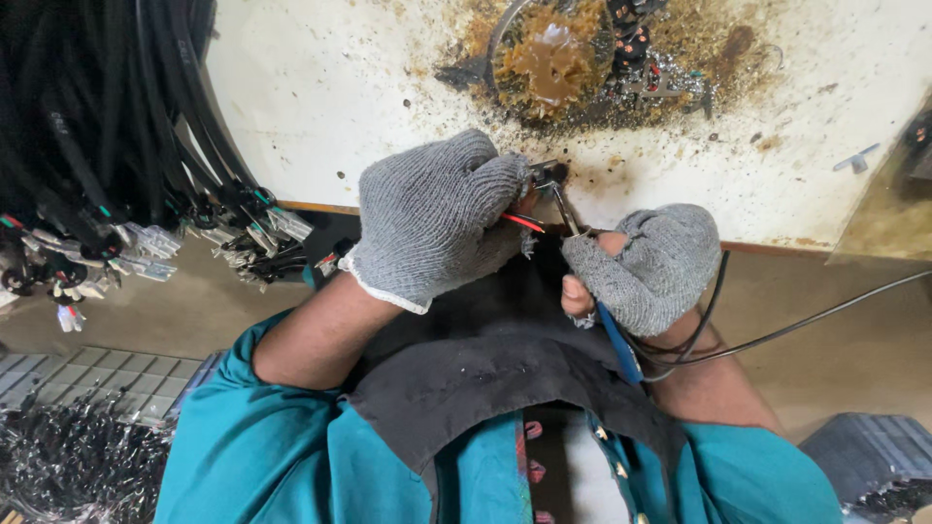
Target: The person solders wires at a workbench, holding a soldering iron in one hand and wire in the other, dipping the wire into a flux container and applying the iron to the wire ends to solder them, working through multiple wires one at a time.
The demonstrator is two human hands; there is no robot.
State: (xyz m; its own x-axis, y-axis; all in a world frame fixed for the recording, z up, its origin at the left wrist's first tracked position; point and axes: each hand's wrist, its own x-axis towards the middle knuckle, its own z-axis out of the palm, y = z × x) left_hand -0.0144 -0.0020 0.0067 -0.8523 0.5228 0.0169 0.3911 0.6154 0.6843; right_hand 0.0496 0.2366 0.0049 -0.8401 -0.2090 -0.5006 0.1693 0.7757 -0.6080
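Observation:
My left hand (437, 218), in a grey knit glove, is closed around thin red and black wires (522, 222) with a small metal connector at the front edge of a stained white bench (320, 87). My right hand (655, 267), also gloved with the fingertips bare, grips a blue-handled soldering iron (614, 340) whose thin tip (563, 209) touches the connector beside my left fingers. The iron's black cord (796, 325) runs off to the right.
A round tin of brown flux (549, 58) sits on the bench amid burnt residue. Bundles of black cables with metal plugs (116, 146) hang at the left. A heap of small parts (58, 456) lies bottom left. A dark cloth (485, 378) covers my lap.

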